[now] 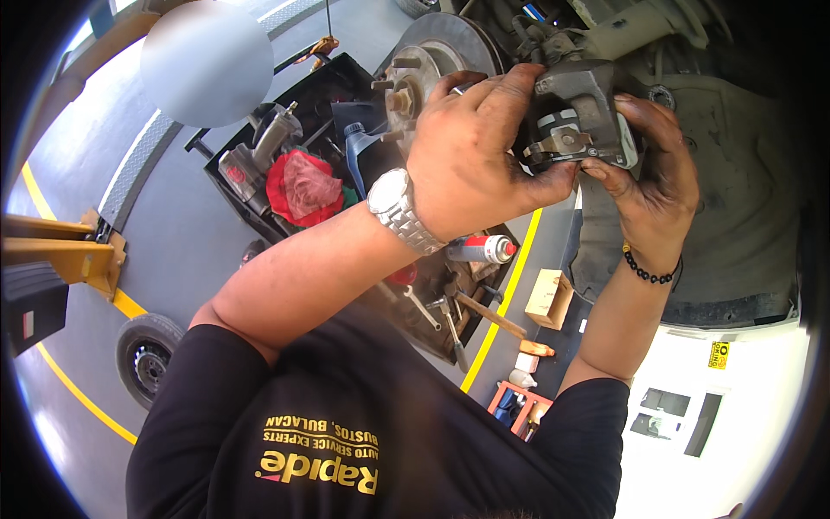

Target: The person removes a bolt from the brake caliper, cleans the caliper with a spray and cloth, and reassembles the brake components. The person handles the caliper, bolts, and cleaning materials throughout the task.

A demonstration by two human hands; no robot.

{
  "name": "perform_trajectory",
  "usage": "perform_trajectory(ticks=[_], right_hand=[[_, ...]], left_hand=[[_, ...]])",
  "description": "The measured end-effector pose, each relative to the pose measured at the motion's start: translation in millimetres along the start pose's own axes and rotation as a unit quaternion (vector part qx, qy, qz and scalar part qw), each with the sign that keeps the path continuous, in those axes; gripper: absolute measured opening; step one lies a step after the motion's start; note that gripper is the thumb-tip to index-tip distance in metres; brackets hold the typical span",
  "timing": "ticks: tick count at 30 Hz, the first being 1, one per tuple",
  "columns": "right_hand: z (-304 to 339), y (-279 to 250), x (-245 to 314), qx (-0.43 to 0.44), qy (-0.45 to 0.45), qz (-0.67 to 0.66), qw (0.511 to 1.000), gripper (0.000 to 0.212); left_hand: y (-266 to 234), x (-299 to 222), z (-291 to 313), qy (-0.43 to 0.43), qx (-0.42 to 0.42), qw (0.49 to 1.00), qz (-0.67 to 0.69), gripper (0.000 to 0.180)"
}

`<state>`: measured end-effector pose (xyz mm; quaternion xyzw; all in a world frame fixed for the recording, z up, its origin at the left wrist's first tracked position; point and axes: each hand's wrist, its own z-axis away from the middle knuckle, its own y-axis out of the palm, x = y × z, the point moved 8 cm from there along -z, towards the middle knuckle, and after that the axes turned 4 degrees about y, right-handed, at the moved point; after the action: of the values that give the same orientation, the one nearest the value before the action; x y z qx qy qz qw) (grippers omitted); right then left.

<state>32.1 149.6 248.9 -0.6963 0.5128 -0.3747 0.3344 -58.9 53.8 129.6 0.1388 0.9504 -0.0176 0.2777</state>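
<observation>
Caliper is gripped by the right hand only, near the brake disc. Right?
Not quite: the head view shows the left hand gripping the caliper too, along with the right hand. Near the brake disc holds.

Metal in contrasting finishes: a brake caliper of dark, matt casting and a brake disc with a dull grey face, against the polished steel links of a wristwatch and the shine of a bare-metal wrench. A rumpled red cloth looks soft and matt — the hammer handle is wood, the spray can glossy metal, the box plain cardboard. Glossy black beads form a bracelet; smooth grey floor carries a sheen.
</observation>
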Motion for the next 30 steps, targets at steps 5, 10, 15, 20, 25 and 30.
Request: perform_trajectory(ticks=[5, 10, 15, 20, 25, 30], right_hand=[[-0.3, 0.3, 3.7, -0.026, -0.033, -0.024, 0.999, 0.056], [-2.0, -4.5, 10.1, 0.001, -0.112, 0.059, 0.992, 0.053], [19.6, -4.4, 15.2, -0.145, -0.182, 0.115, 0.966, 0.060], [35.1, 24.1, 0.1, -0.149, -0.113, 0.192, 0.963, 0.085], [32.9, 25.3, -2.8, -0.196, -0.123, 0.202, 0.952, 0.091], [40.9, 24.4, -11.1, -0.159, -0.097, 0.189, 0.964, 0.088]], left_hand=[[2.0, 0.6, -2.1, -0.032, -0.044, 0.997, 0.052, 0.077], [-4.0, -7.8, -11.0, 0.055, -0.031, 0.998, -0.004, 0.081], [-6.2, -9.1, -16.3, 0.044, -0.004, 0.999, -0.001, 0.074], [-4.9, -2.3, -19.5, -0.016, 0.064, 0.997, 0.042, 0.068], [-3.5, 6.0, -18.3, -0.027, 0.164, 0.985, 0.054, 0.076], [-18.7, -19.4, -34.6, 0.181, 0.206, 0.962, 0.005, 0.120]])
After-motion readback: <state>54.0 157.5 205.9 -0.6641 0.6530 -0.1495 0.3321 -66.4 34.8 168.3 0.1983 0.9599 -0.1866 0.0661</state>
